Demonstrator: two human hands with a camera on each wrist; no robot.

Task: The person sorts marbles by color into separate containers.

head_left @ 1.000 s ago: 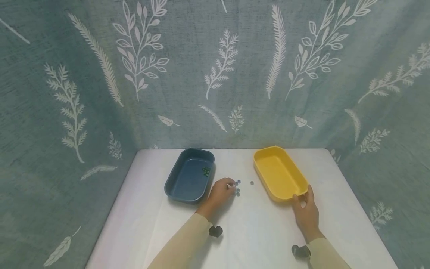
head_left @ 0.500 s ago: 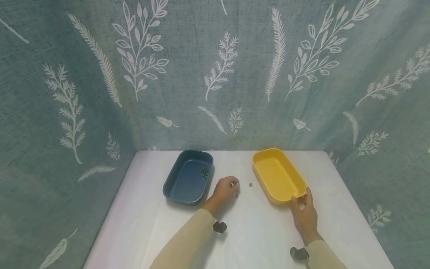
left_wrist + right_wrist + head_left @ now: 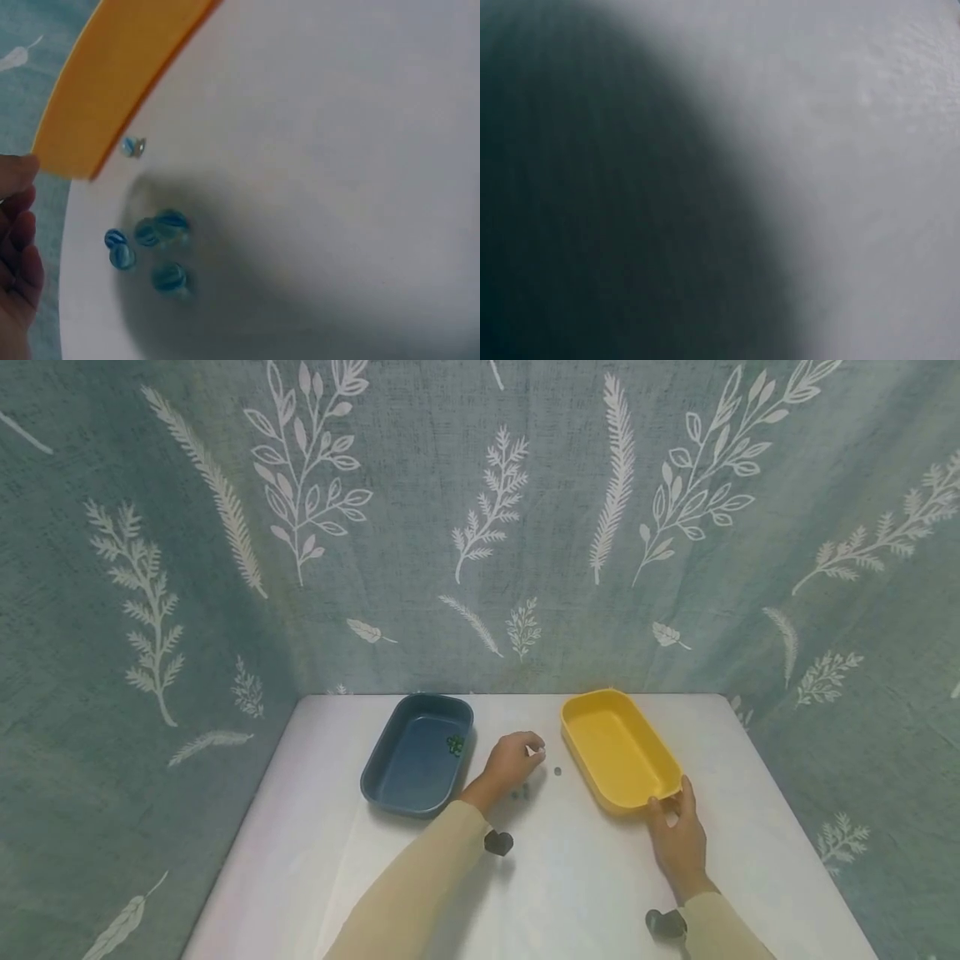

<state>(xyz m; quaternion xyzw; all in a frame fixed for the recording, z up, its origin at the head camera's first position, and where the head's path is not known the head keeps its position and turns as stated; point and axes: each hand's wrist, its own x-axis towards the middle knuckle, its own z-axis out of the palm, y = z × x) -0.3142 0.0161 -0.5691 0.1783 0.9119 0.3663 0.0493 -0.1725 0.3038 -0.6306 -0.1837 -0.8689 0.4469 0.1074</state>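
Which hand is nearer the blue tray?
Left. The left hand is just right of the blue tray, apart from it; the right hand is farther right, at the near end of the yellow tray.

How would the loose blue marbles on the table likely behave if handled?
The marbles look round, so they would probably roll. Their glassy look suggests they may be slippery to pinch. Several sit close together, so pushing one might scatter others.

Left wrist view crops yellow tray (image 3: 120,82); right blurred.

Curtained booth: leaf-print cloth (image 3: 420,527) around white table (image 3: 570,877).
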